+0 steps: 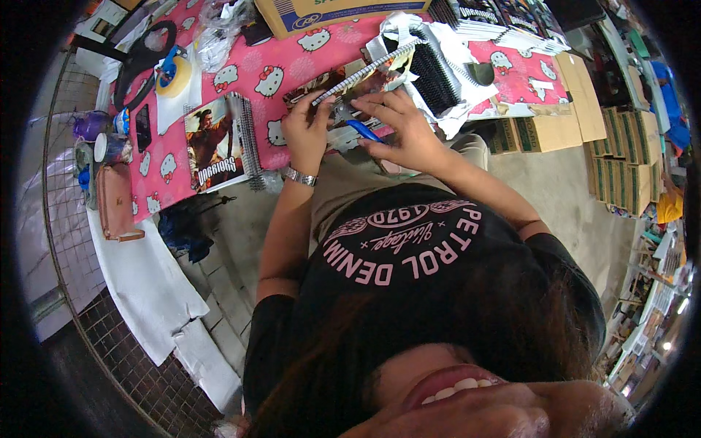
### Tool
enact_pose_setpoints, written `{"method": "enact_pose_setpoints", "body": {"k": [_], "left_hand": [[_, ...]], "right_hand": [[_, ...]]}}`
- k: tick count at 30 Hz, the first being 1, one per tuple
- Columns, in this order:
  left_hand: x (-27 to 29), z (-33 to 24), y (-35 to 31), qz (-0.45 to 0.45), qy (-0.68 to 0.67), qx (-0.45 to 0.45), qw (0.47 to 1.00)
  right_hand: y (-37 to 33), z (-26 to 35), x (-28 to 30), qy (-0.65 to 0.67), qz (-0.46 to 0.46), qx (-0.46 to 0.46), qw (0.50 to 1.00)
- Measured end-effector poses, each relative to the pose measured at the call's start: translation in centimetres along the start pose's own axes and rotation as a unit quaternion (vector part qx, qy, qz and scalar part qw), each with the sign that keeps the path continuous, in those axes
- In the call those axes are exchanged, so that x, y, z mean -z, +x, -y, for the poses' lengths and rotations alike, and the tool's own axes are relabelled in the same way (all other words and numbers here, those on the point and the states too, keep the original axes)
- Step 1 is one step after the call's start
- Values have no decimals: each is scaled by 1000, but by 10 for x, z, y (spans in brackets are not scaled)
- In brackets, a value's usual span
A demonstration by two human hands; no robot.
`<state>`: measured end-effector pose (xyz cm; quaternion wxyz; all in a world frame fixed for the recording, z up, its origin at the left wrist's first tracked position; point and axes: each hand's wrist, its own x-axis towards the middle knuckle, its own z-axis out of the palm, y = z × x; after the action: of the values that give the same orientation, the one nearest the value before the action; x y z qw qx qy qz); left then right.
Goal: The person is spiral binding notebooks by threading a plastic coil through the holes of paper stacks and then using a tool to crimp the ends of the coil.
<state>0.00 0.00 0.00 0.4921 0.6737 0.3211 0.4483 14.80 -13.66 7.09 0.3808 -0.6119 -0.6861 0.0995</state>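
A spiral notebook (365,80) with a picture cover lies at the table's near edge, its pale coil running diagonally up to the right. My left hand (305,130) is closed on the notebook's left end, thumb and fingers near the coil's tip. My right hand (410,133) is curled around a blue-handled tool (363,131), whose working end I cannot make out. Its fingertips rest by the notebook cover. Right of the notebook, black binding coils (434,77) lie on crumpled white paper. A stack of picture-covered spiral notebooks (215,142) sits to the left.
A pink patterned cloth (299,62) covers the table. A tape roll (175,79), a phone (143,130) and a pink pouch (117,201) lie at the left. A cardboard box (336,16) and more notebooks (504,22) stand at the back. Stacked boxes (628,157) are at right.
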Motion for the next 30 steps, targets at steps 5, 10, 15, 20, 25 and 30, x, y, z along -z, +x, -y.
{"method": "enact_pose_setpoints", "body": {"k": [5,10,15,20,25,30], "left_hand": [[1,-19,-2,-21,-11,5,1000],[-3,-22,-8,-15,40,-34,998],[-4,-19,-8,-23,57,-73,995],[-1,-20,-14,-26,115,-87,989],[22,-20,-9,-44,111,-93,989],[121,-103,16,-105,187,-104,971]], "right_hand": [[3,8,-6,-22,-16,-7,1000],[5,-3,-11,-65,-6,15,998],[6,-3,-14,-69,8,16,997],[8,0,-11,579,116,-393,705],[-8,-12,-7,421,62,-247,870],[-33,-111,54,172,-218,-274,921]]}}
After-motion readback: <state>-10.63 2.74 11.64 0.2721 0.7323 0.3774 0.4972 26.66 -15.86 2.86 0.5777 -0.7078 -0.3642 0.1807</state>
